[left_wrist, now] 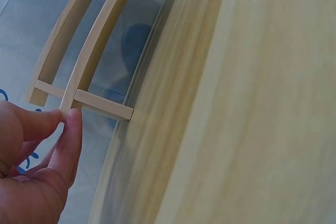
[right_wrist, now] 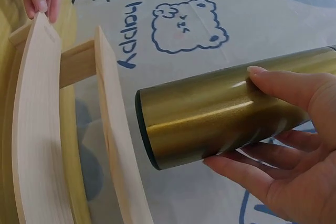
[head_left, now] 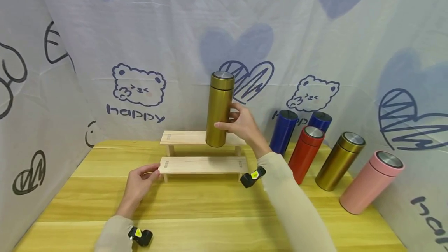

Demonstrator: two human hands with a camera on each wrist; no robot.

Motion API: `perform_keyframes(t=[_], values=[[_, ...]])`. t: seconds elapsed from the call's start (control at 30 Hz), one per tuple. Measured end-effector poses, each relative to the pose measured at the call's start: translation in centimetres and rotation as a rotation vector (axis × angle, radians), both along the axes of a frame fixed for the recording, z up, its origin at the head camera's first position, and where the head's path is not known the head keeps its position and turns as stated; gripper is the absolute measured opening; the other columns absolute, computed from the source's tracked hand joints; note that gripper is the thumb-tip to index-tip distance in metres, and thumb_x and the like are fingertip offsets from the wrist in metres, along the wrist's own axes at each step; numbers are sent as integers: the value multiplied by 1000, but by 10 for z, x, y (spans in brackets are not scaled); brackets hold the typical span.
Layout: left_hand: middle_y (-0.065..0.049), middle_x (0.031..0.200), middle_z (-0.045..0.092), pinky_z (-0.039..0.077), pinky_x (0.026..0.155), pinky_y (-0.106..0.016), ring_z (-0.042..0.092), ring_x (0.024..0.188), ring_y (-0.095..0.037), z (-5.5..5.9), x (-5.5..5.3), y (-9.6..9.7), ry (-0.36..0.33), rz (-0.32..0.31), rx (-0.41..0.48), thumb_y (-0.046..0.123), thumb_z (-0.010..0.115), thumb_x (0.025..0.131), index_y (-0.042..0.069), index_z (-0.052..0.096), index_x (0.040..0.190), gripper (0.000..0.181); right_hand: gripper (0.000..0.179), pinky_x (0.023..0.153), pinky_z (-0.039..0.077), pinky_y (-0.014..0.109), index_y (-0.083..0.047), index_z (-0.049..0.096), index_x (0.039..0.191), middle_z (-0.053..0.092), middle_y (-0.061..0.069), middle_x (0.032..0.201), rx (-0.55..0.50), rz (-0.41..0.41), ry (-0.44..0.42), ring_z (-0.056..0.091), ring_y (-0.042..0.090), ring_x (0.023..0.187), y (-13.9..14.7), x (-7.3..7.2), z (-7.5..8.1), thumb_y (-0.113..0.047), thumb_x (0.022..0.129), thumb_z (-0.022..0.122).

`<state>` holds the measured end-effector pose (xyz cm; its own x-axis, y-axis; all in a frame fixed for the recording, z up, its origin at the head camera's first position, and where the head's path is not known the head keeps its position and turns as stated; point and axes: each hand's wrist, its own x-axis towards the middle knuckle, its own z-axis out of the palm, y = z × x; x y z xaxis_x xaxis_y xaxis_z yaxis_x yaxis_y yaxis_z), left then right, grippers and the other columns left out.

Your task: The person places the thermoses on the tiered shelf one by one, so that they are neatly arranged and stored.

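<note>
My right hand point(head_left: 245, 125) grips a gold thermos bottle point(head_left: 219, 108) around its side, thumb in front and fingers behind. The bottle is upright, and its base overlaps the upper step of a two-step wooden shelf point(head_left: 203, 165) in the head view. In the right wrist view a gap shows between the bottle's dark base point(right_wrist: 147, 129) and the upper board point(right_wrist: 116, 129). With thumb and fingertips, my left hand point(head_left: 139, 182) pinches the left end of the lower board point(left_wrist: 84, 72).
Several more bottles stand on the table point(head_left: 196, 221) to the right: two blue bottles point(head_left: 284, 131) at the back, then a red bottle point(head_left: 306, 154), another gold bottle point(head_left: 339, 162) and a pink bottle point(head_left: 371, 184). A printed curtain point(head_left: 182, 30) hangs behind.
</note>
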<state>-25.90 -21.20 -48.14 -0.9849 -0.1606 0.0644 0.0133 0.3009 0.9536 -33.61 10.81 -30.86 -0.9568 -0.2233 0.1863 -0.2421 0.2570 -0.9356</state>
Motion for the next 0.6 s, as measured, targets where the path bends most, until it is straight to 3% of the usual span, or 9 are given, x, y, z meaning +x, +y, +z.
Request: perform_keyframes(t=[0.6], values=[[-26, 142, 61, 54, 83, -11, 71, 95, 0, 0, 1, 0, -14, -5, -8, 7, 61, 103, -3, 62, 139, 37, 77, 89, 63, 42, -1, 48, 146, 67, 25, 131, -14, -3, 36, 68, 37, 119, -50, -13, -12, -11, 81, 88]])
